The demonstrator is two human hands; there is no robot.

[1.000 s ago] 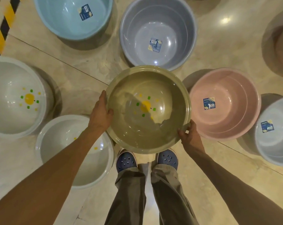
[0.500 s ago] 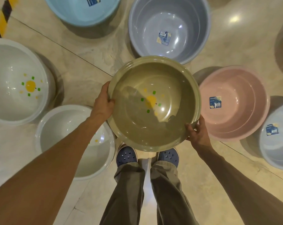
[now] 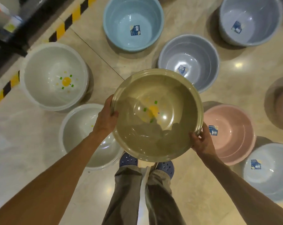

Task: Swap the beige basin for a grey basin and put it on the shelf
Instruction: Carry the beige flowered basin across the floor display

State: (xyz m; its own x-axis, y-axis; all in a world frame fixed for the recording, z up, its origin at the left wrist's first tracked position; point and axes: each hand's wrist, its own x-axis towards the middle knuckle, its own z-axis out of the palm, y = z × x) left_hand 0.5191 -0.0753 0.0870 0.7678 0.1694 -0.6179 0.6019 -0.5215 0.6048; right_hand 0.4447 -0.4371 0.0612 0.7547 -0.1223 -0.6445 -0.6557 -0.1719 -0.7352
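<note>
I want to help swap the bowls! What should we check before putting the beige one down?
1. Both hands hold the beige basin: ok, left hand and right hand grip its rim.
2. Basin is empty: ok.
3. Grey basin in view: ok, on the floor just beyond the beige one.
4. Grey basin is empty: ok, only a sticker inside.
5. Bare floor to set it down: ok, near the feet.
6. Room on the shelf: cannot tell.
</note>
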